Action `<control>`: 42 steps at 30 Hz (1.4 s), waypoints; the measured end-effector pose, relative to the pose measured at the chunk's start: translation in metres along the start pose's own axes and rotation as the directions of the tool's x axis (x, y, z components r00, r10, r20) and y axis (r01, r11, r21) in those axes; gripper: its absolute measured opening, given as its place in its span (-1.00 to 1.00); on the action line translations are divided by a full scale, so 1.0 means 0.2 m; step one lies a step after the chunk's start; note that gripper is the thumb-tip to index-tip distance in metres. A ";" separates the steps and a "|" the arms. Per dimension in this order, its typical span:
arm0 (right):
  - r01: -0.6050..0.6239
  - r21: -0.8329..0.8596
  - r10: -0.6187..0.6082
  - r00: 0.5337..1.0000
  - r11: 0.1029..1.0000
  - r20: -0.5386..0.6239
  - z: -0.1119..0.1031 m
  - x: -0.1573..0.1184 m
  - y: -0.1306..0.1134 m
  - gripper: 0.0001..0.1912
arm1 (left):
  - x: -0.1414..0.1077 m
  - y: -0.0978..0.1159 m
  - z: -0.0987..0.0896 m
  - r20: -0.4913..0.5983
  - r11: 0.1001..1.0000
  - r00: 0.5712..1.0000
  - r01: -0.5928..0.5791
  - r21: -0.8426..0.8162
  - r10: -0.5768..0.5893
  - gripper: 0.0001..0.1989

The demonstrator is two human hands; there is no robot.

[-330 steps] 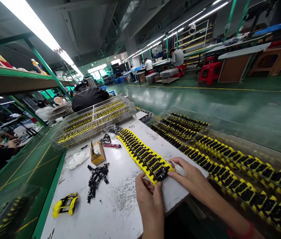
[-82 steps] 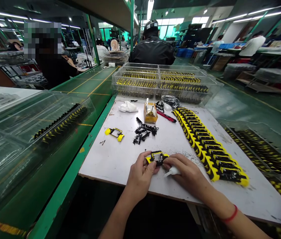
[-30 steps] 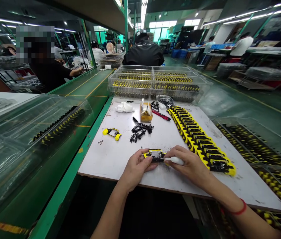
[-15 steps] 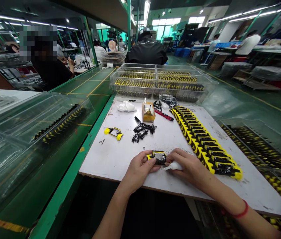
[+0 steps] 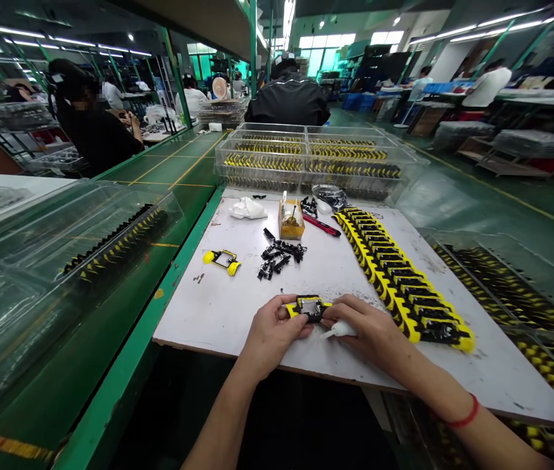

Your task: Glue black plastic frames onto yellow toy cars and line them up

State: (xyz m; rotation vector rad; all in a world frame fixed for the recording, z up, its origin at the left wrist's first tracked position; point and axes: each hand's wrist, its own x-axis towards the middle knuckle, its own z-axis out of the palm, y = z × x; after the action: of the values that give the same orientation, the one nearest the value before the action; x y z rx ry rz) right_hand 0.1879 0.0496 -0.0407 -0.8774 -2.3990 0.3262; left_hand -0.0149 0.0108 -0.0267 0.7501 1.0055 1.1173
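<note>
Yellow-and-black plastic frame (image 5: 309,308), hollow-centred, gripped by left hand (image 5: 274,333); right hand (image 5: 370,336) grips white squeeze bottle (image 5: 342,330).

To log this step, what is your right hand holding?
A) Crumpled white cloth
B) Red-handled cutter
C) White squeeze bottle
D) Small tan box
C: the right hand grips the white squeeze bottle, beside the yellow-and-black frame held by the left hand.
</note>
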 end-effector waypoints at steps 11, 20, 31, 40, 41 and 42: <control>-0.566 0.358 0.602 0.798 0.743 0.012 -0.02 0.00 -0.03 -0.62 | -0.01 0.02 0.02 -0.027 0.999 1.000 -0.014 0.040 0.015 -0.56; -0.640 0.391 0.630 0.757 0.662 0.173 -0.01 0.03 -0.08 -0.57 | -0.01 0.01 0.00 -0.008 0.998 1.000 -0.020 0.067 0.020 -0.57; -0.621 0.381 0.611 0.775 0.685 0.163 0.00 0.03 -0.08 -0.61 | -0.01 0.03 0.02 -0.034 0.991 0.999 0.010 0.134 -0.005 -0.65; -0.700 0.484 0.664 0.693 0.525 0.281 -0.03 0.06 -0.11 -0.65 | 0.00 0.01 0.01 -0.009 0.987 1.000 0.017 0.159 -0.016 -0.62; -0.712 0.478 0.673 0.681 0.515 0.289 -0.04 0.06 -0.12 -0.65 | 0.00 0.01 0.00 -0.005 0.986 1.000 0.015 0.164 -0.015 -0.62; -0.722 0.469 0.679 0.671 0.508 0.298 -0.05 0.07 -0.13 -0.65 | 0.00 0.01 0.00 0.000 0.986 1.000 0.013 0.167 -0.013 -0.62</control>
State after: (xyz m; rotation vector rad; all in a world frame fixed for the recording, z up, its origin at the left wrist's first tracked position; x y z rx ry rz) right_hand 0.1717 0.0393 -0.0168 -1.5213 -1.6832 1.3266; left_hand -0.0153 0.0104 -0.0244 0.8773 1.1116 1.0295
